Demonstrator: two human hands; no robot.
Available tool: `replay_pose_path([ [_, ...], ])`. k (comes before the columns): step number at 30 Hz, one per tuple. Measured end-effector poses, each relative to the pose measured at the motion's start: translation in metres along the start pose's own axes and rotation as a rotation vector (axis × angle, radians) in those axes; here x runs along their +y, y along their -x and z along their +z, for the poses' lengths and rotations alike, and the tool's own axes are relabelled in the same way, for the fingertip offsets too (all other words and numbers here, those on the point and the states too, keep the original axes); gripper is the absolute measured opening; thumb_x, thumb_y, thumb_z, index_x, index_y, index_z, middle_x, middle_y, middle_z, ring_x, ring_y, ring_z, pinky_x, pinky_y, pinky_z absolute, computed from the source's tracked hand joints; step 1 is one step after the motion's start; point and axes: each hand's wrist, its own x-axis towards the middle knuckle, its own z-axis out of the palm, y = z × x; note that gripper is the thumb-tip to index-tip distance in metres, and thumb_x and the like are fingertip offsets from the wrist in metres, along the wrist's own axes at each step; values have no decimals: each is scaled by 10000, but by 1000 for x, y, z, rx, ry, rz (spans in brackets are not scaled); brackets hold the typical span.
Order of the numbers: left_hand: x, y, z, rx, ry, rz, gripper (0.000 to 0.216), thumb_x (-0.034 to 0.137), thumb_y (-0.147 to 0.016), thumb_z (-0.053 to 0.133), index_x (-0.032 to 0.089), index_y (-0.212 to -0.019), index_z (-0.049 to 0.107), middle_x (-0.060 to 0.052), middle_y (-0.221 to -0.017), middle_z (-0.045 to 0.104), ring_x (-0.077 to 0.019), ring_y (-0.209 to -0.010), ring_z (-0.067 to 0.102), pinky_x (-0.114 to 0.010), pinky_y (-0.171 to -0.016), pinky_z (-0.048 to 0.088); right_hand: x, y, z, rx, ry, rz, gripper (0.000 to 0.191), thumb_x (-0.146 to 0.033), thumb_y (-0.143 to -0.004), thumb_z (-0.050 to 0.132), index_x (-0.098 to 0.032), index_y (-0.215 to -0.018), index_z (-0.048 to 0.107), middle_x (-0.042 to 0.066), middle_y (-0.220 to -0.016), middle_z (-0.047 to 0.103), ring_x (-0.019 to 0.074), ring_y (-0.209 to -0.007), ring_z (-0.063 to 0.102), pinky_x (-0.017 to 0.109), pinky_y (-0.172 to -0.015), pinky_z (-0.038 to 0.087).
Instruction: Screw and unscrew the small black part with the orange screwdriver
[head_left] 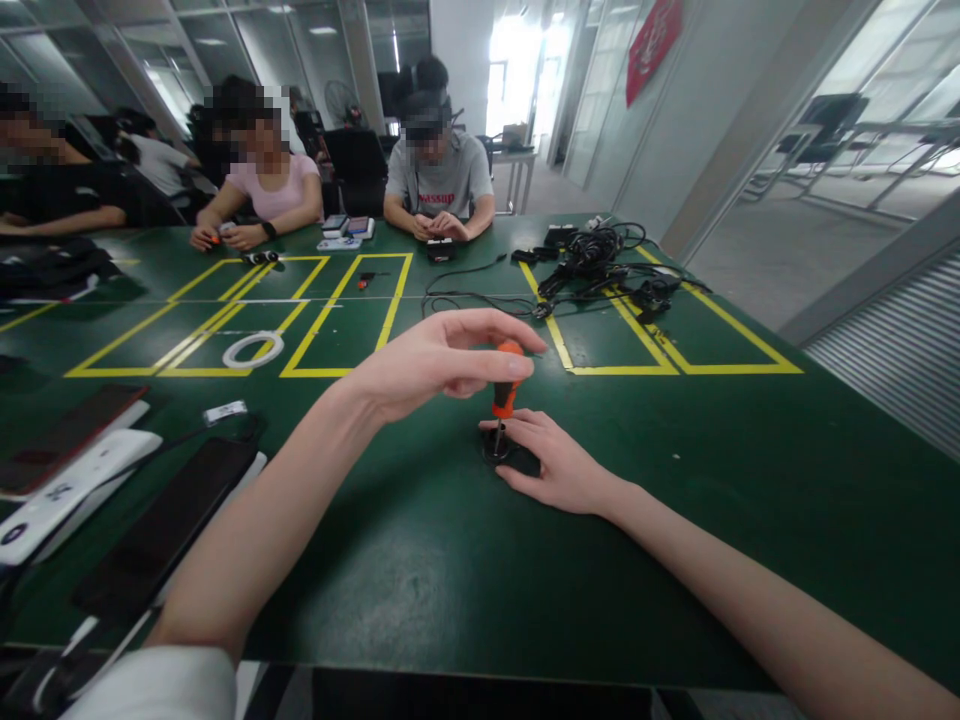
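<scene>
Green bench (405, 590) across lower frame. Glass partition (259, 45), upper left. Window (519, 65) glaring white, top centre. Red banner (654, 48) on pale wall (626, 165). Dark chair (821, 130), grey floor (739, 245), upper right.

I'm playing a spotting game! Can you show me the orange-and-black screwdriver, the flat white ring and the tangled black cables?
Orange-and-black screwdriver (503, 400): head view, on its handle.
Flat white ring (229, 352): head view, on its left rim.
Tangled black cables (596, 250): head view, middle of the heap.
</scene>
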Motion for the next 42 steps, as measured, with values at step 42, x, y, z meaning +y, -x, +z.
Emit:
replay_pose_path([
  [42, 0, -1, 6, 54, -56, 14, 362, 418, -781, 869, 143, -857, 647, -31, -823, 717, -55, -567, 512, -188, -499, 373, 4, 1, 2, 33, 7, 6, 208, -344, -1012, 620, -179, -1122, 686, 156, -1209, 763, 321, -1159, 705, 550, -1018, 572],
])
